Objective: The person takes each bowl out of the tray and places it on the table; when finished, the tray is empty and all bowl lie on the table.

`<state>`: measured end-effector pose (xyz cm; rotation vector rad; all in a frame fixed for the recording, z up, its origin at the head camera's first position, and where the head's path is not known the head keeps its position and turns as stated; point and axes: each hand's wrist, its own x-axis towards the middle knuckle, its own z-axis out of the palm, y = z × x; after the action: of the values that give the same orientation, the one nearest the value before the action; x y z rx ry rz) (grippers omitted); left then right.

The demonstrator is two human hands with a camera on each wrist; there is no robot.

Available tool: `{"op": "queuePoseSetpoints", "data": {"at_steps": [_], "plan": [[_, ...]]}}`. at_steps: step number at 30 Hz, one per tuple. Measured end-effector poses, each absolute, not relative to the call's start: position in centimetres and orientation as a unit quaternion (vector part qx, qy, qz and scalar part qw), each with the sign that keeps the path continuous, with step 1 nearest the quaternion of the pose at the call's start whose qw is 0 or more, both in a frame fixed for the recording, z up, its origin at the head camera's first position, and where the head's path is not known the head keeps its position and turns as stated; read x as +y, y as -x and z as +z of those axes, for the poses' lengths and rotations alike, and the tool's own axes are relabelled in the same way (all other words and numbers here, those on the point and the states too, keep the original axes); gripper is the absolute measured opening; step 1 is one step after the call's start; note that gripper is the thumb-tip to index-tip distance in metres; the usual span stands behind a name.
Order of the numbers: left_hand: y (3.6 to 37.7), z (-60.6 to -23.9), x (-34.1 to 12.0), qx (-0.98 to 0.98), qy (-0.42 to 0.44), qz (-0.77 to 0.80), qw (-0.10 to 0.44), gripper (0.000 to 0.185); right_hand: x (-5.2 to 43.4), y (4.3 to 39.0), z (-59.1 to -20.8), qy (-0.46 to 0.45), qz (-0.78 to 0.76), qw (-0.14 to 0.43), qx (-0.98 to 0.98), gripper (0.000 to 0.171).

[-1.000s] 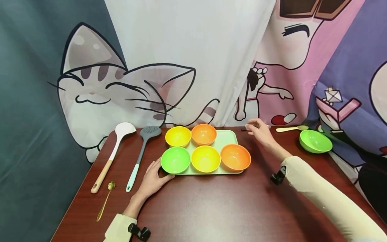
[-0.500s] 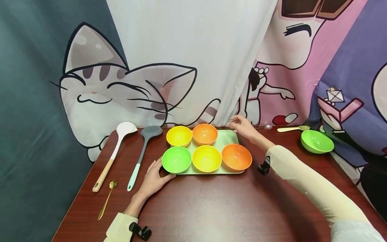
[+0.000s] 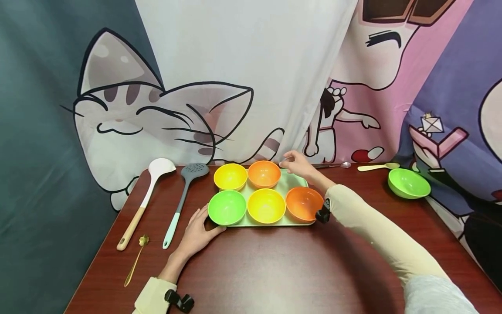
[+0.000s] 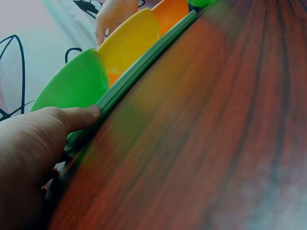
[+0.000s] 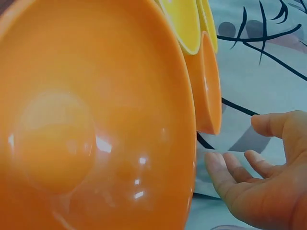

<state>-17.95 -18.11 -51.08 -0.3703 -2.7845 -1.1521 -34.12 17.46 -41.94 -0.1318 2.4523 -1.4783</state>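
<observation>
On the pale green tray (image 3: 292, 179) stand two orange bowls, two yellow bowls and a green bowl (image 3: 227, 208). My left hand (image 3: 197, 232) grips the tray's front left corner beside the green bowl; in the left wrist view its thumb lies against the tray's edge, while the other fingers are mostly hidden. Over the back right of the tray hovers my right hand (image 3: 298, 164), its fingers loosely bent and holding nothing. It is just right of the back orange bowl (image 3: 264, 174). The front orange bowl (image 5: 110, 96) fills much of the right wrist view.
Left of the tray lie a white ladle (image 3: 147, 196), a grey skimmer (image 3: 184, 196) and a small gold spoon (image 3: 135, 264). Toward the back right are a metal spoon (image 3: 345, 165), a pale yellow spoon (image 3: 376, 167) and another green bowl (image 3: 409, 183). A printed curtain (image 3: 235, 52) hangs behind the table.
My right hand has moved left from the table area right of the tray to above its back right part, near the back orange bowl. The left hand and the bowls have stayed put.
</observation>
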Motion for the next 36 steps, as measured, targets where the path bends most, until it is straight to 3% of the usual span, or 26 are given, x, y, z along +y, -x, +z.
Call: {"op": "queuePoseSetpoints", "data": {"at_steps": [12, 21, 28, 36], "plan": [[18.2, -51.3, -18.2, -0.914, 0.127, -0.382, 0.053, 0.083, 15.2, 34.5, -42.3, 0.028, -0.469, 0.168, 0.867, 0.045], [18.0, -51.2, -18.5, -0.915, 0.121, -0.381, 0.049, 0.082, 13.8, 34.3, -43.3, -0.006, -0.521, 0.211, 0.827, 0.041], [17.8, -51.3, -19.1, -0.918, 0.120, -0.375, 0.050, 0.082, 13.1, 33.8, -43.4, -0.032, -0.540, 0.215, 0.813, 0.034], [18.1, -51.4, -18.4, -0.915, 0.129, -0.376, 0.058, 0.081, 14.8, 33.9, -42.1, -0.030, -0.549, 0.202, 0.810, 0.038]]}}
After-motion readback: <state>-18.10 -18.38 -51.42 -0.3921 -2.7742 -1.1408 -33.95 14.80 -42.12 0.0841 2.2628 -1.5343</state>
